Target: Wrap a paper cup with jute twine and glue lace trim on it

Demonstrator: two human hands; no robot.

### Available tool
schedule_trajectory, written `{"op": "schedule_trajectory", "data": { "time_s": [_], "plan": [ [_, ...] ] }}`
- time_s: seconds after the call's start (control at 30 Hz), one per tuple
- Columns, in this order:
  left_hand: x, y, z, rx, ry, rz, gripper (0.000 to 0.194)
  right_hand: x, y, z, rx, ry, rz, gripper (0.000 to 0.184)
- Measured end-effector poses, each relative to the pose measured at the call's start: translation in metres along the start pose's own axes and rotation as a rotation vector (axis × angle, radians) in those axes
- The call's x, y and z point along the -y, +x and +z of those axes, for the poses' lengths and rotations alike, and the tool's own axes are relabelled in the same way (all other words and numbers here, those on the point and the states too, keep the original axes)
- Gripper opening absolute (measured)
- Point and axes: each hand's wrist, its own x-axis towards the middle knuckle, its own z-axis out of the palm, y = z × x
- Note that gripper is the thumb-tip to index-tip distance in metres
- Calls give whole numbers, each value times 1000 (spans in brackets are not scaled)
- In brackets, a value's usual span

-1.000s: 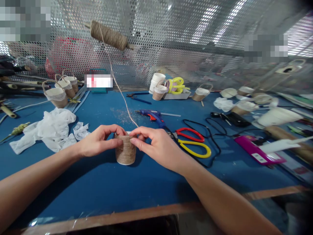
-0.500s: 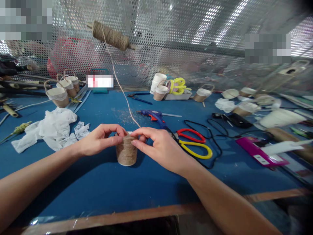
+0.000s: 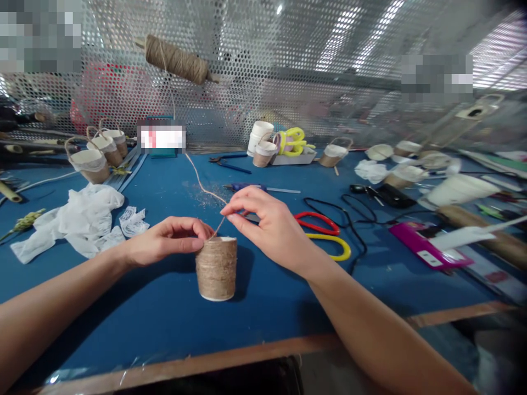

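Note:
A paper cup wrapped in brown twine (image 3: 217, 271) is held a little above the blue table, its white rim and base showing. My left hand (image 3: 171, 238) pinches it at the left side of the rim, thumb outside and fingers partly hidden behind. Just above and right of the cup, my right hand (image 3: 267, 227) pinches the loose twine (image 3: 200, 181) between thumb and forefinger. One short stretch of twine runs from those fingertips down to the cup rim. The other end leads up to the twine spool (image 3: 177, 59) hanging on the mesh.
Right of my hands lie a glue gun (image 3: 247, 188), partly covered, scissors with red and yellow handles (image 3: 329, 246) and a purple power strip (image 3: 428, 247). White lace (image 3: 78, 219) is heaped at left. Small handled baskets (image 3: 88, 164) and pliers (image 3: 230, 163) stand or lie farther back.
My right hand has moved up and away from the cup rim, drawing the twine with it. The cup has come nearer and lower, and the twine from the spool hangs slacker.

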Motion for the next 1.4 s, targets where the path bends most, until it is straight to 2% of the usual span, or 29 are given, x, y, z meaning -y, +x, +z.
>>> {"op": "schedule_trajectory", "data": {
  "time_s": [0.13, 0.2, 0.3, 0.5, 0.67, 0.83, 0.93, 1.0, 1.1, 1.17, 1.2, 1.3, 1.4],
  "plan": [
    [2, 1, 1, 42, -33, 8, 15, 2, -2, -1, 29, 154, 194, 9],
    [3, 1, 1, 49, -43, 10, 14, 1, -3, -2, 108, 272, 239, 11],
    [3, 1, 2, 37, -57, -3, 13, 0, -4, -1, 237, 414, 205, 14],
    [3, 1, 4, -3, -89, 2, 12, 4, -3, 5, 291, 512, 138, 23],
    [6, 2, 3, 61, -116, 40, 12, -6, 4, 7, 231, 386, 122, 25],
    [13, 3, -3, 63, -152, 82, 9, -29, 8, -1, 30, 316, 281, 24],
    [17, 4, -5, 65, -182, 77, 8, -35, 7, -9, -2, 285, 320, 23],
    [17, 4, -6, 75, -190, 77, 8, -39, 7, -15, -21, 168, 342, 23],
    [14, 3, -7, 70, -170, 79, 9, -51, 9, -23, -61, -219, 488, 24],
    [10, 1, -10, 43, -103, 83, 10, -66, 13, -28, 2, -450, 633, 28],
    [8, 1, -12, 26, -54, 88, 11, -75, 14, -29, 32, -474, 672, 28],
    [5, 0, -20, -41, 94, 117, 12, -97, 18, -28, 130, -453, 733, 21],
    [5, 0, -26, -93, 196, 173, 12, -109, 22, -20, 188, -376, 740, 21]
  ]
}}
